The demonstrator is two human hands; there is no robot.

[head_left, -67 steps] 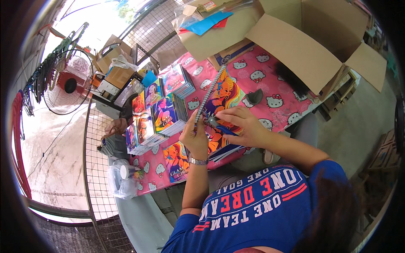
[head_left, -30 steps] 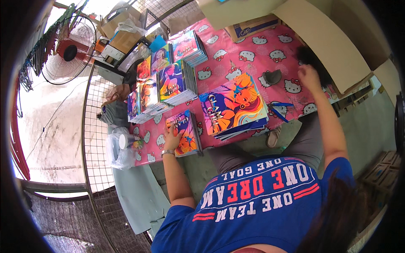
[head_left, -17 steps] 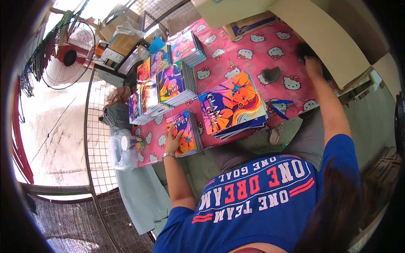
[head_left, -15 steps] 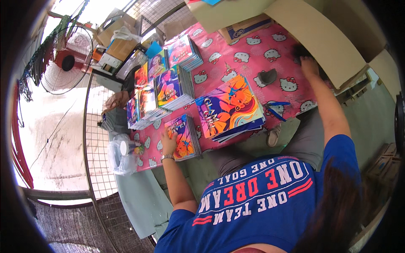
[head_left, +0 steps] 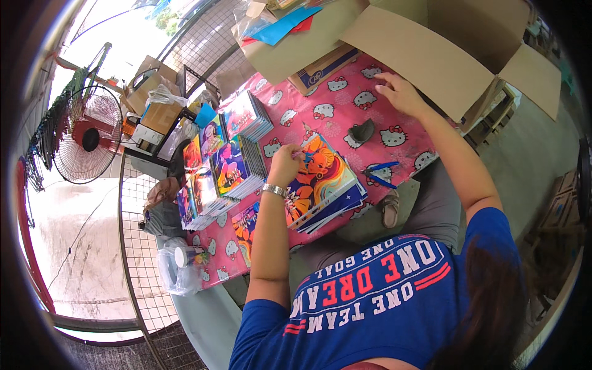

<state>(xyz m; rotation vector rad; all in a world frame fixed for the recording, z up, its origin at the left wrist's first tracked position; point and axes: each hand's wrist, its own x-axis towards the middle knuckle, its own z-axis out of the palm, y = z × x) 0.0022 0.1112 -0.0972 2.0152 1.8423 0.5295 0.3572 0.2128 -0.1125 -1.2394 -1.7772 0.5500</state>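
My left hand (head_left: 285, 165) is at the far left corner of a loose pile, its fingers bent and closed on the edge of the top printed cover (head_left: 320, 176). That cover is colourful, with a drawn figure, and dark blue sheets (head_left: 345, 203) jut out beneath it. A spiral notebook (head_left: 245, 222) lies left of the pile, partly behind my left forearm. My right hand (head_left: 398, 95) hovers over the table's right side near the carton flap, fingers apart and nothing in them. Stacks of spiral notebooks (head_left: 231, 166) stand beyond my left hand.
A pink patterned cloth (head_left: 302, 102) covers the table. On it lie a dark curved object (head_left: 361, 132) and a blue-handled tool (head_left: 382, 174). A large open carton (head_left: 425, 55) stands at right. A plastic bag with a cup (head_left: 179, 262) hangs at the left edge; a fan (head_left: 89, 139) stands beyond.
My left hand has left the spiral notebook and moved right to the loose pile. My right hand has come back from beside the carton, and the view has shifted.
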